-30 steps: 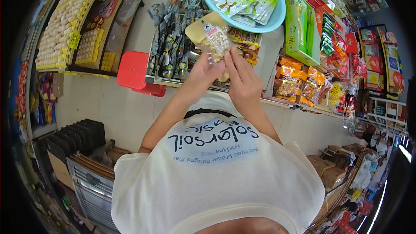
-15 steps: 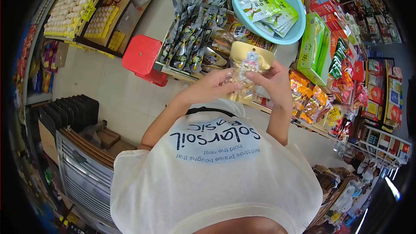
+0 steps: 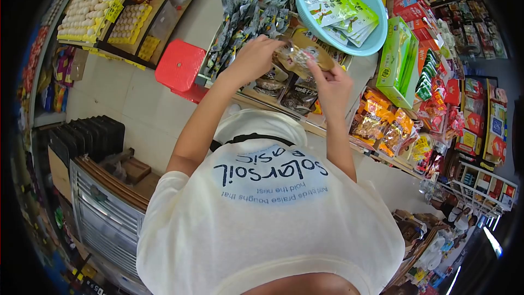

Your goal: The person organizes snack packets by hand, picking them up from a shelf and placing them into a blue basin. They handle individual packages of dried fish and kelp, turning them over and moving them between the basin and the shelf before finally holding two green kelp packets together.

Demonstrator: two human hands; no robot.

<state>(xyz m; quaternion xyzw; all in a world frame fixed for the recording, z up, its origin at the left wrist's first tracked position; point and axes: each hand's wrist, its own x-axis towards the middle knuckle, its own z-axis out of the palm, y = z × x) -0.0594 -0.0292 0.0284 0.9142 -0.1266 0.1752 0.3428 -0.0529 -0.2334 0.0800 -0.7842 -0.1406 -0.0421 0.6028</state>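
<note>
A gold snack pouch [image 3: 297, 61], with a shiny patch on its front, is held low and tilted over the display crate. My left hand [image 3: 257, 57] has its fingers closed at the pouch's left end. At the other end, my right hand [image 3: 334, 88] pinches the pouch with the thumb on its front. Dark grey packets [image 3: 234, 30] stand bunched beside my left hand. Under my hands lie brown snack packets [image 3: 299, 97] in the wooden crate. The pouch hides part of the packets behind it.
A light blue basin [image 3: 385, 33] with green snack packets stands beyond my right hand. A green box [image 3: 394, 65] and orange packets [image 3: 376, 117] are to the right. A red stool [image 3: 177, 65] stands left of the crate. Egg trays [image 3: 90, 16] fill a shelf at upper left.
Both hands have moved away from my body, lowering the gold pouch over the crate. The pouch has tilted from upright to slanting, and brown packets in the crate have come into view.
</note>
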